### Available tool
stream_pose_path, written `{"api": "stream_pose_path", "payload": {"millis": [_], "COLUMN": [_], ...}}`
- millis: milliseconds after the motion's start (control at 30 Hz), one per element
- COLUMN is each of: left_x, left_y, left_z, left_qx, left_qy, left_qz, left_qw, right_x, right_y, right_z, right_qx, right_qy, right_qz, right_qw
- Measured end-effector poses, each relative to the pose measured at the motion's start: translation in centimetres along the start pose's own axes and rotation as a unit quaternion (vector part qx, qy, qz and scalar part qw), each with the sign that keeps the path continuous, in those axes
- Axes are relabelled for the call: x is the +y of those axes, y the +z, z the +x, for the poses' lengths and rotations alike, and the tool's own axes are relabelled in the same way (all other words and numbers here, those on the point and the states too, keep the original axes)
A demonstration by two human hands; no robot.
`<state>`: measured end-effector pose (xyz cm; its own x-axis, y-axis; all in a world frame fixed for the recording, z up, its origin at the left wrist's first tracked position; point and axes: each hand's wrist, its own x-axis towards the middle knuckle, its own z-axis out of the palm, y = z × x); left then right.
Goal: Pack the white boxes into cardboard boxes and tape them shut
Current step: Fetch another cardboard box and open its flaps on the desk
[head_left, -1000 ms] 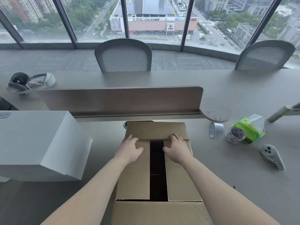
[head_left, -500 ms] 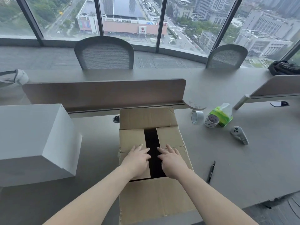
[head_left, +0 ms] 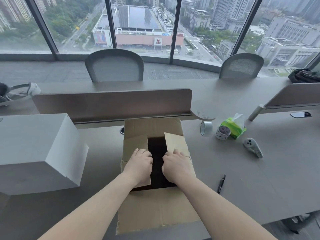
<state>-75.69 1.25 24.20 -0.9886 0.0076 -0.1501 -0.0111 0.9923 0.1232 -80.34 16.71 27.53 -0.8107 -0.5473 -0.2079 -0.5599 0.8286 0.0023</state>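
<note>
On the grey desk (head_left: 245,193) right in front of me sits the cardboard box (head_left: 155,210), its far and near flaps laid open and a dark gap down the middle. My left hand (head_left: 140,163) is on the left flap (head_left: 136,144), fingers bunched together and curled over its inner edge, tips hidden in the gap. My right hand (head_left: 175,166) grips the right flap (head_left: 174,142) the same way, and that flap tilts up at its far end. Off to my left, well apart from the carton, the big white box (head_left: 34,149) rests on the desk. Over on the right, a clear tape roll (head_left: 206,128) stands on edge just beside a patterned tape roll (head_left: 222,132) and a green tissue pack (head_left: 234,127). Nearer me, a black marker (head_left: 221,183) lies near the carton's right side.
</note>
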Motion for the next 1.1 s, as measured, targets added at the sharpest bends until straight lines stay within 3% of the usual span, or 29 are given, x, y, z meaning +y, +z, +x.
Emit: {"api": "stream_pose_path", "payload": {"millis": [100,200,300,400,500,833,1100], "left_x": [0.8,2.1,2.8,2.3,1.3,-2.0,-2.9], "left_y": [-2.4,-5.1,-7.1,-7.8,-7.2,-1.8,1.0], "left_z": [-0.8,-1.1,-0.8,-0.6,-1.1,-2.9,-2.2], "left_qx": [0.067,0.086,0.041,-0.019,-0.053,-0.123,-0.099], "left_qy": [-0.056,-0.15,-0.229,-0.297,-0.342,-0.362,-0.319], "left_qz": [0.0,0.001,0.027,0.014,-0.009,-0.087,-0.183], "left_qw": [0.996,0.985,0.972,0.955,0.938,0.92,0.925], "right_x": [0.1,0.4,1.2,2.7,3.9,6.5,6.4], "right_y": [-1.5,-3.4,-3.9,-2.8,-2.2,2.8,4.7], "right_z": [-0.6,-1.1,-0.9,-0.3,-0.4,-0.8,0.2], "right_qx": [0.02,0.008,-0.025,-0.053,-0.078,-0.109,-0.119], "right_qy": [0.022,0.049,0.103,0.187,0.208,0.183,0.197], "right_qz": [0.004,-0.023,-0.044,0.03,0.054,0.13,0.209], "right_qw": [1.0,0.998,0.993,0.98,0.973,0.968,0.951]}}
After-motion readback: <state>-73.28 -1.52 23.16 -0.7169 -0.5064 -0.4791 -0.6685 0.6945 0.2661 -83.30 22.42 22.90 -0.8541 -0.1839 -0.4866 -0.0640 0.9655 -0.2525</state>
